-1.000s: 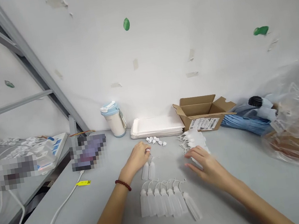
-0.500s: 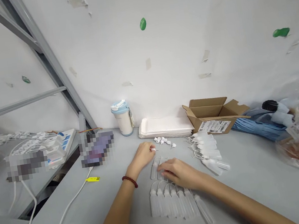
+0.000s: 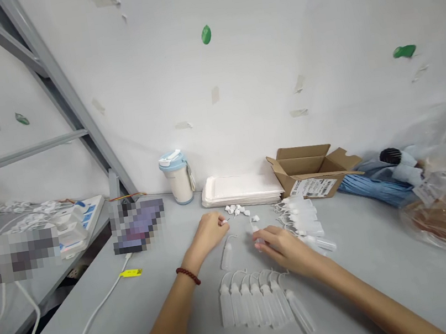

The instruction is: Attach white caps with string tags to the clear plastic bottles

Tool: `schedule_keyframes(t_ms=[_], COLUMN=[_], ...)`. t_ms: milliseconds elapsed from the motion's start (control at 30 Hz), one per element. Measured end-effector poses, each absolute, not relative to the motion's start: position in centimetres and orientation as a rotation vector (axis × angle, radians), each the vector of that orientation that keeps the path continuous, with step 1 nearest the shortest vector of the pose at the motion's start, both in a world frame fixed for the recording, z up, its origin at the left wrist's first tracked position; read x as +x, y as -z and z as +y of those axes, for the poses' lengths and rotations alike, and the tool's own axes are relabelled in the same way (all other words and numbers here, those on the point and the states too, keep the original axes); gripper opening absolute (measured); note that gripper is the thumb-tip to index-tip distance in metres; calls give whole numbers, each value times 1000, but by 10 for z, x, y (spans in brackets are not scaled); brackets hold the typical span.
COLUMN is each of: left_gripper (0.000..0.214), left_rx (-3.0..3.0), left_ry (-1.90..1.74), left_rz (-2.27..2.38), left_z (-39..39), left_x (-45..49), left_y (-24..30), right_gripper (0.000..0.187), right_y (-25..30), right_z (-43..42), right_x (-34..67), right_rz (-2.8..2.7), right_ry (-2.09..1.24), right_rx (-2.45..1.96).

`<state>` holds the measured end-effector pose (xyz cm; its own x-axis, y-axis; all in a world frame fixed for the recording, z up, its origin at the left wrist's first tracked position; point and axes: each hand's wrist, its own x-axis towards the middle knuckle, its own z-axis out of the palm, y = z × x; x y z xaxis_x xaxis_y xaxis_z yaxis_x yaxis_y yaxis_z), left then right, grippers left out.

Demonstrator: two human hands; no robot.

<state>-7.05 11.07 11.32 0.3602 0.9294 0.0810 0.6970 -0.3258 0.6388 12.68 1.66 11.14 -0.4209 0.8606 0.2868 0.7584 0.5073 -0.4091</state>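
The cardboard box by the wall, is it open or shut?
Open. The cardboard box has its flaps spread up and outward, showing the hollow inside. Whether anything lies in it cannot be told from this angle.

We find no text that can be read. The cardboard box [image 3: 313, 169], beyond our right hand [image 3: 282, 246], bears a white shipping label [image 3: 314, 187] with dark print too small to make out. The yellow tag [image 3: 131, 272] on the white cable [image 3: 98, 318], left of our left hand [image 3: 208, 231], shows no legible marking.
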Motion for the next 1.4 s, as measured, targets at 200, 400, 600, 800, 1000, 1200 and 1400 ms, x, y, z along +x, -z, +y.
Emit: schedule_keyframes(t_ms=[200, 400, 600, 800, 1000, 1200, 1400], left_gripper=[16, 20, 23, 22, 22, 34, 28], left_rx=[1483, 1464, 1584, 1643, 1669, 1622, 1686], left_ry=[-730, -709, -696, -693, -728, -646, -587], left_rz=[966, 837, 820, 835, 752, 848, 738], left_z=[80, 69, 71, 70, 69, 67, 68], left_x=[-43, -34, -37, -37, -36, -35, -41], left_y=[-134, -136, -137, -138, -141, -140, -143], right_gripper=[17, 18, 18, 15, 21, 24, 24], right_y=[-107, -111, -122, -130, -125, -132, -130], right_z=[5, 2, 5, 9, 8, 5, 6], right_x=[132, 128, 135, 141, 139, 138, 140], right_rz=[-2205, -2170, -1876, -1470, -1185, -1174, -1155], right_ry=[-295, -407, -903, -1335, -1590, -1634, -1677], right_rx=[-1287, -1265, -1212, -1122, -980, -993, -982])
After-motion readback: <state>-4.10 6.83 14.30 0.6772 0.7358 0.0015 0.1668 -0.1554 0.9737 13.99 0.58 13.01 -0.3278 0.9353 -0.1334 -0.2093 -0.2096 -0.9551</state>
